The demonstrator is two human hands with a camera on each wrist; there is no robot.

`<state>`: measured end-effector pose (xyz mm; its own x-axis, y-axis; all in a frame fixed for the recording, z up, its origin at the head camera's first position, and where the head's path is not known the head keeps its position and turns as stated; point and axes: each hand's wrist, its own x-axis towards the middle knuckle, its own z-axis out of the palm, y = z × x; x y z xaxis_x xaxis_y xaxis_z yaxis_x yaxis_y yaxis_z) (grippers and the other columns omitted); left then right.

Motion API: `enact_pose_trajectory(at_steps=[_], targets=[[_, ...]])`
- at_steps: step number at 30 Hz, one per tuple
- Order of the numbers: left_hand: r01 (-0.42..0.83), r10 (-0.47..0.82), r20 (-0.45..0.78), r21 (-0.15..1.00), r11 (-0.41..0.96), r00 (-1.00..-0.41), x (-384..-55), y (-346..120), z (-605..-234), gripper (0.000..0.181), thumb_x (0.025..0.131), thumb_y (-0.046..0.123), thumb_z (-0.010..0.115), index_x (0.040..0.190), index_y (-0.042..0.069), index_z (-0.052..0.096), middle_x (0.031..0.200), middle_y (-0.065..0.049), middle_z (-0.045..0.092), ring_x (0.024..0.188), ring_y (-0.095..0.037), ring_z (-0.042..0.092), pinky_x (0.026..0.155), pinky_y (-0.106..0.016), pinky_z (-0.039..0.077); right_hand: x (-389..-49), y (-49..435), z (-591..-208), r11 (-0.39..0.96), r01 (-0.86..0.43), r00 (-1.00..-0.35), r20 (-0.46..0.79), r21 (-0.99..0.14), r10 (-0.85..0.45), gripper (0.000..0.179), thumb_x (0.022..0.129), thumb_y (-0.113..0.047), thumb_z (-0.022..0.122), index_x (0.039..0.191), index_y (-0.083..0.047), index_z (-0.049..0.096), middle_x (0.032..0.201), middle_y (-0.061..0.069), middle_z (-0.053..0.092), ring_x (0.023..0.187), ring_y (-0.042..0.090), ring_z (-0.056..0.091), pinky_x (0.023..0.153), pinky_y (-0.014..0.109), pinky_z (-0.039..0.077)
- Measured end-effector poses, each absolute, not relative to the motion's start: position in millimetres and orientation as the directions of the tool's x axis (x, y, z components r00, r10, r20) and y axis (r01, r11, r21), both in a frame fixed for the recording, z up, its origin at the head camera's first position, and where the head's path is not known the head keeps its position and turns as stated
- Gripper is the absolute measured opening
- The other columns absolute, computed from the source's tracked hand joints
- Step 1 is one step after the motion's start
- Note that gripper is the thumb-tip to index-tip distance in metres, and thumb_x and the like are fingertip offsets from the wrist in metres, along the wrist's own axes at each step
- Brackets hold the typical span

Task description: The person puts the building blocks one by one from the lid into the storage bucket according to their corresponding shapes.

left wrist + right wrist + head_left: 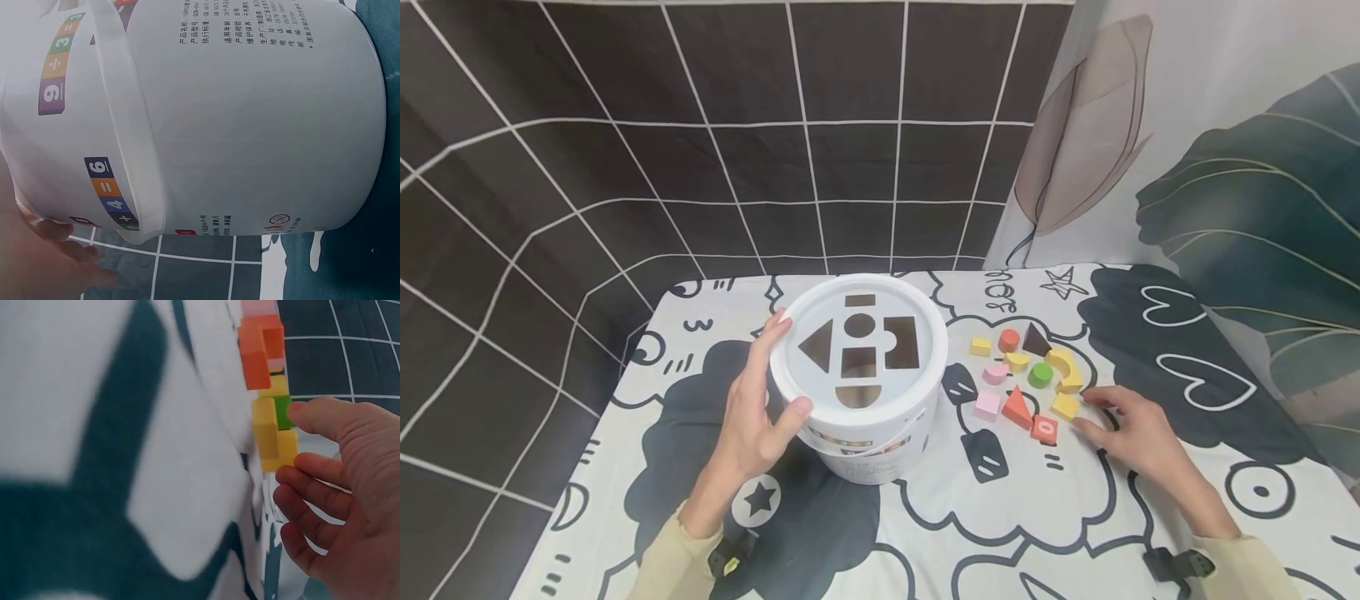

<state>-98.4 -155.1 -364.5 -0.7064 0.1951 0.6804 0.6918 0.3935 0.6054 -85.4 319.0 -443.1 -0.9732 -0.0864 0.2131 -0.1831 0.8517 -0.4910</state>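
A white bucket (880, 458) stands upright, its white lid (790, 367) cut with shaped holes. My left hand (748, 417) rests at the lid's left edge, thumb on top and fingers spread along the side. In the left wrist view the bucket (250, 137) fills most of the picture. To the right lie loose blocks. My right hand (1138, 433) is beside a yellow square block (1065, 407), thumb and fingers apart around its near side, holding nothing. A yellow arch block (1067, 371) and an orange block with a 0 (1044, 429) lie close by.
Also in the group are a green cylinder (1041, 375), a red triangular block (1018, 409), a pink square block (987, 405) and a black triangular block (1036, 340). A patterned cloth (1000, 508) covers the surface. Behind hangs a dark gridded curtain (850, 167).
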Motion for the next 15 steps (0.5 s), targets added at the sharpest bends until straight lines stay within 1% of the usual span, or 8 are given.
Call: enact_pose_trajectory(at_steps=[6,15], targets=[[0.689,0.195,0.678,0.605,0.398,-0.709,-98.1,-154.9,-364.7,0.078,0.088,0.045,0.055,0.148,-0.002,0.039,0.156,-0.016,0.037,0.146,-0.033,0.029,0.117,-0.045,0.024,-87.4,316.7,-447.7,0.853,-0.161,-0.979,0.192,-0.496,-0.073,0.045,0.075,-0.01,0.084,0.112,0.007,0.066,0.108,0.027,0.065,0.097,0.045,0.062,0.082,0.059,0.051],[0.692,0.193,0.683,0.601,0.399,-0.704,-98.4,-155.4,-365.2,0.078,0.088,0.044,0.055,0.148,-0.003,0.039,0.156,-0.016,0.037,0.146,-0.033,0.029,0.117,-0.045,0.024,-89.4,316.1,-449.3,0.858,-0.125,-0.988,0.145,-0.498,-0.06,0.044,0.076,-0.013,0.084,0.111,0.007,0.066,0.104,0.024,0.066,0.091,0.038,0.062,0.08,0.056,0.052]])
